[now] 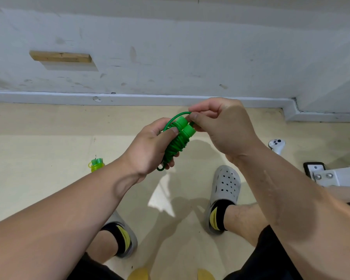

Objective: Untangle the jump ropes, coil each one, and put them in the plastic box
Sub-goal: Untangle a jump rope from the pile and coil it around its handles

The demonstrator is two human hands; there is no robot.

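A green jump rope (177,141) is held in front of me above the floor, its cord wound tightly around its two green handles. My left hand (152,147) grips the wound bundle from the left, thumb pressed on the cord near the handle tops. My right hand (220,124) pinches a loose loop of green cord just above the handle ends. A short loop of cord hangs out below my left fingers. No plastic box is in view.
A yellow-green bottle (96,164) stands on the beige floor at the left. A white controller (277,144) and a white metal frame (335,175) lie at the right. My feet in grey clogs (223,190) are below, and a white wall with a baseboard runs ahead.
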